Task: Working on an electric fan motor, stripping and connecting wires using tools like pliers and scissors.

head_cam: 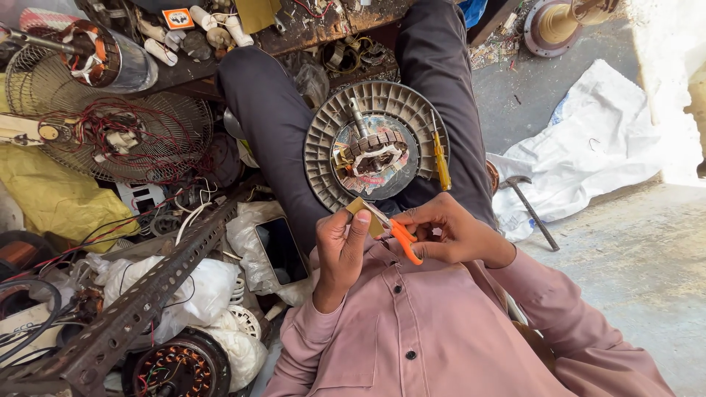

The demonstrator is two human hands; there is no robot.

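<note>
Your left hand (340, 246) pinches a small, flat piece of tan card (363, 212) between thumb and fingertips, holding it up just above your chest. The piece is thin, stiff-looking and dull yellow-brown, with a straight top edge and one squared corner showing; the rest is hidden by your thumb. Your right hand (448, 231) is closed around the orange handles of a pair of scissors (397, 234), and the short metal blades meet the right edge of the card, touching it. Both hands are close together over your pink shirt (412, 331).

On your lap, between your dark trouser legs, lies a round grey fan motor housing (327, 140) with radial fins around its rim. At its middle sits a stator (375, 151) with copper windings and a steel shaft pointing up and left. A yellow-handled screwdriver (441, 158) rests on the housing's right edge, lying along your right thigh.

Just left of your left forearm a dark phone (281, 250) lies face up on white plastic bags. A perforated steel angle bar (147, 294) runs diagonally beside it. A hammer (531, 209) lies on the concrete floor to your right, against a white sack (588, 147).
</note>
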